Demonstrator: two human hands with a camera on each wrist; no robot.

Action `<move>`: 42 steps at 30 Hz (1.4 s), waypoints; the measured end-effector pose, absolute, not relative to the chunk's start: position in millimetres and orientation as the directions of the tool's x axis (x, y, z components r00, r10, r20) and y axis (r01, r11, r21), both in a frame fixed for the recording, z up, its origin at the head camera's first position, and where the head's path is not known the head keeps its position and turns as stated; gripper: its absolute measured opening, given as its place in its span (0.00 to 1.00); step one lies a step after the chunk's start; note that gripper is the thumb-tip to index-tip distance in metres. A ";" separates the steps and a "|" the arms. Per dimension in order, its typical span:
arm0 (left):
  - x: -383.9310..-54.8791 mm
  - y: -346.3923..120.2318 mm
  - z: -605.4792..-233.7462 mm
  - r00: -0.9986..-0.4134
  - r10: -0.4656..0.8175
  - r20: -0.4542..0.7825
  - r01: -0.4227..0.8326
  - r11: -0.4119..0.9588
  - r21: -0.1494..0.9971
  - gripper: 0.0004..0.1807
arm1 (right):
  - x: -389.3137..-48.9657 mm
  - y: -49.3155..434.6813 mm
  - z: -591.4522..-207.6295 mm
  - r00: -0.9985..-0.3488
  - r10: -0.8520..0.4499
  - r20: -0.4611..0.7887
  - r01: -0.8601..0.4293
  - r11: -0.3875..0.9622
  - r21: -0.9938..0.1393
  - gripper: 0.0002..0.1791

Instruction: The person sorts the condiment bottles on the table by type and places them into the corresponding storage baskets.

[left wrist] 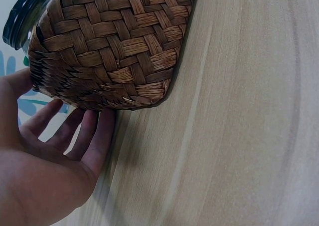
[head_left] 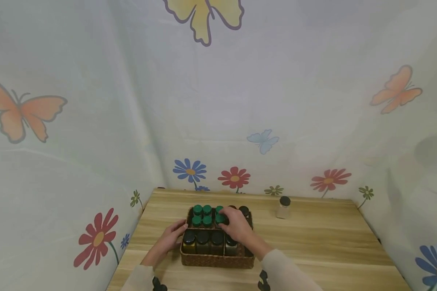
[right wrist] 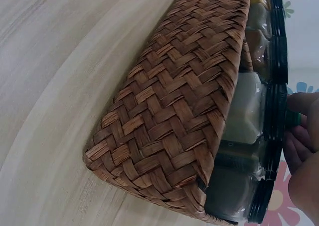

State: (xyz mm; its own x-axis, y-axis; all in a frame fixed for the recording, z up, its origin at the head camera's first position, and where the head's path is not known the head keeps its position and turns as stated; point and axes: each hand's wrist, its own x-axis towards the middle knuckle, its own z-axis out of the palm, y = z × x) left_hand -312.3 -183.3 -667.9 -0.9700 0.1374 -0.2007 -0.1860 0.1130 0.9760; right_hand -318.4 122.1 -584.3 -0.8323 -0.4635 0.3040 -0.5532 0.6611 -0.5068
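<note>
A brown woven basket (head_left: 217, 260) stands on the wooden table, divided into compartments. My left hand (head_left: 172, 236) holds its left side, thumb at the rim and fingers against the outer wall, as the left wrist view shows. My right hand (head_left: 238, 226) reaches over the basket and pinches a green-lidded jar (head_left: 220, 218) by its lid; the jar's body is hidden. Several other green-lidded jars (head_left: 197, 221) sit in the back left compartment. Black-lidded jars (head_left: 202, 237) fill much of the front row, and more black lids (head_left: 244, 210) show at the back right.
A clear jar with a black lid (head_left: 283, 208) stands alone on the table (head_left: 320, 238), right of the basket near the back edge. A pale sheet (head_left: 211, 101) printed with flowers and butterflies hangs around the table at the back and sides.
</note>
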 end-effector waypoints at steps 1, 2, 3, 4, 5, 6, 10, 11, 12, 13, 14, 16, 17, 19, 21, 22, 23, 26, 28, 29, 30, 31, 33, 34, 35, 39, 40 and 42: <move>-311.9 -183.3 -667.9 -0.970 0.137 -0.202 -0.187 0.111 0.976 0.38 | -318.5 121.7 -585.3 -0.831 -0.468 0.302 -0.556 0.667 -0.496 0.20; -311.8 -183.1 -668.1 -0.970 0.137 -0.200 -0.186 0.110 0.976 0.38 | -318.7 121.4 -586.0 -0.831 -0.472 0.296 -0.556 0.673 -0.488 0.20; -311.9 -182.9 -668.3 -0.970 0.139 -0.200 -0.185 0.109 0.977 0.38 | -318.8 121.1 -586.5 -0.831 -0.475 0.291 -0.556 0.678 -0.480 0.20; -311.9 -182.6 -668.3 -0.970 0.140 -0.199 -0.185 0.107 0.977 0.38 | -319.2 120.8 -587.2 -0.830 -0.478 0.287 -0.557 0.684 -0.471 0.20; -312.0 -182.2 -668.2 -0.970 0.142 -0.197 -0.183 0.105 0.977 0.38 | -319.6 120.5 -587.6 -0.832 -0.480 0.280 -0.555 0.688 -0.467 0.20; -312.0 -181.8 -668.4 -0.970 0.145 -0.197 -0.184 0.101 0.978 0.38 | -319.9 120.3 -588.1 -0.833 -0.481 0.274 -0.553 0.693 -0.462 0.20; -312.7 -180.9 -669.5 -0.969 0.149 -0.199 -0.186 0.093 0.978 0.38 | -321.6 119.7 -590.3 -0.833 -0.486 0.266 -0.553 0.707 -0.442 0.20; -312.9 -181.0 -669.6 -0.969 0.148 -0.198 -0.186 0.094 0.978 0.38 | -321.9 119.5 -590.9 -0.832 -0.487 0.265 -0.554 0.710 -0.436 0.20; -313.2 -181.2 -670.2 -0.969 0.149 -0.199 -0.186 0.095 0.978 0.38 | -322.2 119.3 -591.4 -0.832 -0.489 0.264 -0.555 0.712 -0.430 0.19; -313.6 -181.5 -670.6 -0.969 0.149 -0.198 -0.186 0.094 0.978 0.38 | -322.5 119.1 -592.0 -0.831 -0.491 0.263 -0.557 0.716 -0.422 0.20; -313.9 -181.9 -670.9 -0.969 0.148 -0.197 -0.184 0.096 0.978 0.38 | -322.6 118.9 -592.1 -0.829 -0.493 0.262 -0.558 0.718 -0.415 0.20; -314.3 -182.6 -671.3 -0.969 0.150 -0.197 -0.184 0.096 0.978 0.38 | -322.9 118.9 -592.3 -0.826 -0.501 0.259 -0.564 0.725 -0.395 0.20; -314.6 -182.9 -671.3 -0.969 0.151 -0.196 -0.182 0.097 0.978 0.39 | -322.7 119.1 -591.8 -0.823 -0.506 0.258 -0.568 0.727 -0.385 0.20; -315.0 -183.4 -671.2 -0.969 0.152 -0.194 -0.181 0.095 0.979 0.39 | -322.2 120.3 -589.5 -0.817 -0.519 0.251 -0.577 0.728 -0.370 0.20; -314.9 -183.8 -670.9 -0.969 0.153 -0.195 -0.181 0.098 0.979 0.39 | -321.6 122.5 -585.4 -0.809 -0.531 0.250 -0.587 0.724 -0.362 0.21; -314.9 -184.0 -670.6 -0.969 0.154 -0.194 -0.180 0.100 0.979 0.40 | -320.8 124.1 -582.1 -0.805 -0.537 0.253 -0.594 0.717 -0.365 0.21; -314.9 -184.1 -670.3 -0.969 0.153 -0.195 -0.181 0.102 0.978 0.40 | -320.5 126.1 -579.0 -0.799 -0.543 0.260 -0.602 0.710 -0.366 0.21; -314.9 -184.5 -669.8 -0.968 0.152 -0.202 -0.187 0.109 0.976 0.40 | -321.5 135.6 -571.2 -0.780 -0.549 0.300 -0.626 0.683 -0.377 0.21; -315.3 -184.7 -669.5 -0.966 0.152 -0.210 -0.195 0.111 0.975 0.40 | -323.0 144.9 -567.0 -0.780 -0.537 0.323 -0.626 0.678 -0.385 0.20; -315.5 -184.8 -669.5 -0.965 0.152 -0.214 -0.198 0.114 0.974 0.40 | -323.6 150.7 -564.8 -0.787 -0.524 0.326 -0.617 0.679 -0.399 0.20; -315.8 -185.0 -669.3 -0.965 0.155 -0.210 -0.193 0.118 0.974 0.41 | -324.1 157.2 -562.8 -0.795 -0.508 0.332 -0.607 0.680 -0.411 0.20; -315.8 -185.3 -669.4 -0.965 0.157 -0.210 -0.194 0.114 0.974 0.41 | -324.9 164.5 -560.8 -0.803 -0.493 0.335 -0.596 0.684 -0.422 0.20; -315.4 -186.3 -670.0 -0.965 0.154 -0.214 -0.199 0.107 0.974 0.40 | -325.3 180.1 -555.2 -0.823 -0.456 0.340 -0.568 0.690 -0.448 0.20; -315.3 -186.2 -670.7 -0.966 0.152 -0.210 -0.195 0.105 0.975 0.40 | -326.0 189.8 -553.3 -0.830 -0.437 0.347 -0.557 0.695 -0.455 0.20; -315.2 -186.2 -671.5 -0.967 0.149 -0.206 -0.192 0.102 0.976 0.40 | -326.2 199.7 -550.6 -0.839 -0.417 0.351 -0.542 0.698 -0.468 0.21; -315.5 -185.9 -674.3 -0.970 0.141 -0.198 -0.189 0.080 0.979 0.39 | -331.6 240.8 -545.6 -0.853 -0.331 0.403 -0.500 0.740 -0.450 0.22; -316.1 -185.7 -674.9 -0.970 0.143 -0.197 -0.187 0.078 0.979 0.39 | -333.4 250.9 -545.1 -0.856 -0.309 0.415 -0.487 0.751 -0.445 0.23; -317.4 -184.9 -675.4 -0.969 0.149 -0.194 -0.184 0.078 0.980 0.39 | -337.2 270.2 -544.3 -0.860 -0.267 0.435 -0.467 0.756 -0.458 0.24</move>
